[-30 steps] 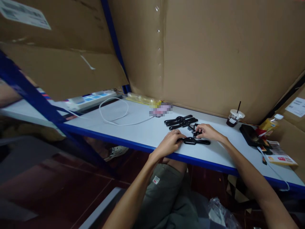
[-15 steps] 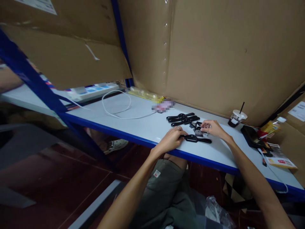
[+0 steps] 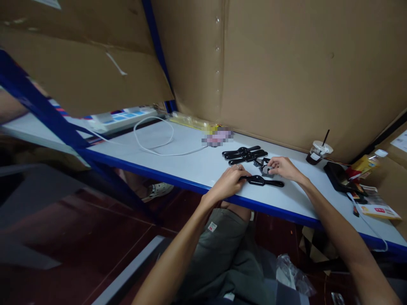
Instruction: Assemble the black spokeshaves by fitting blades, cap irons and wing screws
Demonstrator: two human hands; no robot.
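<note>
A black spokeshave body (image 3: 257,180) with two winged handles lies near the front edge of the white table. My left hand (image 3: 231,181) is closed on its left handle. Just behind it, my right hand (image 3: 282,167) pinches a small grey metal blade (image 3: 266,170) with a dark notch or hole in it. The fingertips hide part of this blade. Beside it on the table are loose black and grey metal parts (image 3: 259,162), partly covered by one another. Further back, several more black spokeshaves (image 3: 244,155) lie in an overlapping group.
A white cable (image 3: 178,155) loops across the left of the table to a blurred pinkish item (image 3: 218,138). To the right are a lidded drink cup (image 3: 318,152), a black case (image 3: 337,177), a bottle (image 3: 378,158) and packets (image 3: 378,210). Cardboard (image 3: 280,76) walls the back.
My right hand has raised the grey blade slightly, and its face shows more plainly. My left hand stays on the spokeshave handle. The whole view has shifted a little.
</note>
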